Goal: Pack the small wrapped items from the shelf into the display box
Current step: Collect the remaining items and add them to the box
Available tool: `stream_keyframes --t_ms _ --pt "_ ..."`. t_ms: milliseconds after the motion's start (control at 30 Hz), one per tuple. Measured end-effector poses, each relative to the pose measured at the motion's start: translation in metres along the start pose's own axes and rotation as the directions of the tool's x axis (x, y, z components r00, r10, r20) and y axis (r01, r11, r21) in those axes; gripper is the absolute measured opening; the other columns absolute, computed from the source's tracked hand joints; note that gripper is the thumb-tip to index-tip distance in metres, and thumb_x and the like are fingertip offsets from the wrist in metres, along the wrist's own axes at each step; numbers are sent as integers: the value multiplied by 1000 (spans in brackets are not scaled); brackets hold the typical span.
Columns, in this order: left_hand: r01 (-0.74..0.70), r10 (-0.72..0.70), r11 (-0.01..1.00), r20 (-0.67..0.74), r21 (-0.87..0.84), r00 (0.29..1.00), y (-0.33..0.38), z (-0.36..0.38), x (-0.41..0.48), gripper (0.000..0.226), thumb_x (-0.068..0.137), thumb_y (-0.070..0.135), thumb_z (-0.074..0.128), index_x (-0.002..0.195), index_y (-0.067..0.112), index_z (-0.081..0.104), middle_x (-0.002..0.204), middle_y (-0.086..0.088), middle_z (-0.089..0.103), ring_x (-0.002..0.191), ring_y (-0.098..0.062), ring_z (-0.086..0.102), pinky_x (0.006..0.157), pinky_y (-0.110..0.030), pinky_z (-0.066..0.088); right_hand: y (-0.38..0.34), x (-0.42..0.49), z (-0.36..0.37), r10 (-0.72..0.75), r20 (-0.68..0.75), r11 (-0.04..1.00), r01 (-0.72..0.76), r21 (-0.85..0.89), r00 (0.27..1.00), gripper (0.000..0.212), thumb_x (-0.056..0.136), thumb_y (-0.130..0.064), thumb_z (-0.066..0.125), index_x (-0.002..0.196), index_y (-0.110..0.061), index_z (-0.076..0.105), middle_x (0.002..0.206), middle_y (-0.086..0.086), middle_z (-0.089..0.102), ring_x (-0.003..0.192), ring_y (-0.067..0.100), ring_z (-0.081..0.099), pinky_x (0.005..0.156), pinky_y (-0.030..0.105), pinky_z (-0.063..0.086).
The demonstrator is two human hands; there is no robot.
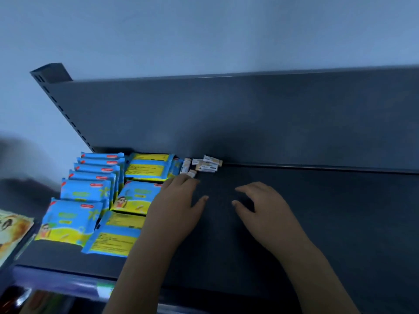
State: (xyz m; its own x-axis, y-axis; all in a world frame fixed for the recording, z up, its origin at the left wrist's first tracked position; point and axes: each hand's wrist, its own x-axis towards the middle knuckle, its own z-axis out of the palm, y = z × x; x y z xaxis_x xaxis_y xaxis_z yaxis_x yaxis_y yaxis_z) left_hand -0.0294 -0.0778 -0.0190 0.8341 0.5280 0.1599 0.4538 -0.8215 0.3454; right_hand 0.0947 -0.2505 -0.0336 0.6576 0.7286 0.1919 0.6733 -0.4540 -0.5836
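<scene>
The small wrapped items (205,165) lie in a loose cluster at the very back of the shelf (317,211), against the foot of the back panel (226,114) and just to the right of the blue and yellow packets (95,200). They are short, oblong pieces in white and tan wrappers with squared ends. Most of them lie with their long axes running left to right along the back edge, slightly tilted and partly stacked on one another. One at the left of the cluster points front to back, and another sits a little forward of it. The left hand (175,205) reaches palm down toward this cluster, its fingers stretched forward and close together and its thumb spread out to the right. The fingertips end at the foremost piece, though the blur leaves it unclear whether they touch it, and the hand grips nothing. The right hand (265,205) hovers over the bare shelf, well apart from the items, with its fingers loosely curled downward and nothing held in them. The shelf and its back panel are flat, matte, dark grey metal. The packets are glossy soft pouches, some standing overlapped in a row and others lying flat with their printed backs up.
</scene>
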Motion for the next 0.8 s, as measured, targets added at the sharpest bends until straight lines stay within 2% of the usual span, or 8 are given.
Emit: stream_keyframes --t_ms 167,267,367,467,567,633,700,800 --pt "-14 16 994 13 -112 1000 -20 -2 15 48 92 33 65 136 15 56 146 1 45 134 -17 44 106 -27 36 -22 17 17 12 39 1000 -12 -6 999 37 94 -37 61 129 -24 62 124 -12 57 116 8 50 99 25 42" --pt "-14 24 994 90 -109 996 -20 4 20 48 93 33 63 136 14 55 146 -2 45 134 -21 43 111 -33 38 -27 29 17 27 13 1000 -27 -3 1000 37 93 -34 63 128 -23 63 124 -9 58 116 11 52 100 29 44" --pt "-10 18 999 152 -51 988 -24 12 24 31 90 28 58 114 12 65 127 -3 54 116 -24 54 96 -43 49 -30 37 18 -3 -37 1000 3 -2 999 36 92 -31 64 126 -19 64 124 -6 60 116 13 53 100 28 43" --pt "-13 13 1000 143 2 990 -27 16 26 29 81 21 52 102 11 70 119 -2 55 107 -23 56 87 -41 52 -30 46 23 -34 -16 999 34 -30 999 36 92 -31 63 126 -19 64 123 -6 60 117 14 52 101 32 44" --pt "-19 21 1000 123 -18 992 -18 16 24 18 85 15 54 96 10 66 111 -5 54 99 -24 55 77 -34 47 -32 61 30 -93 -3 994 93 -61 996 35 91 -28 61 125 -18 64 125 -4 59 118 19 52 101 35 45" --pt "-24 30 998 132 -51 991 -13 13 23 11 86 12 53 93 12 62 108 -4 52 95 -24 55 71 -30 40 -32 71 34 -108 19 990 109 -84 994 41 94 -24 59 134 -20 58 139 -3 53 129 20 46 108 33 40" --pt "-75 77 997 140 -19 987 -17 12 23 17 83 8 51 95 14 63 108 -3 54 99 -24 51 77 -32 42 -27 77 41 -104 93 983 117 -140 990 49 97 -23 55 145 -22 47 155 -2 38 142 20 33 116 34 32" --pt "-144 140 989 130 21 982 -26 10 25 27 78 4 51 98 14 66 105 -2 59 105 -23 46 85 -35 43 -19 80 49 -94 203 963 141 -231 975 55 99 -28 51 151 -22 36 163 -2 25 150 19 19 121 34 24"
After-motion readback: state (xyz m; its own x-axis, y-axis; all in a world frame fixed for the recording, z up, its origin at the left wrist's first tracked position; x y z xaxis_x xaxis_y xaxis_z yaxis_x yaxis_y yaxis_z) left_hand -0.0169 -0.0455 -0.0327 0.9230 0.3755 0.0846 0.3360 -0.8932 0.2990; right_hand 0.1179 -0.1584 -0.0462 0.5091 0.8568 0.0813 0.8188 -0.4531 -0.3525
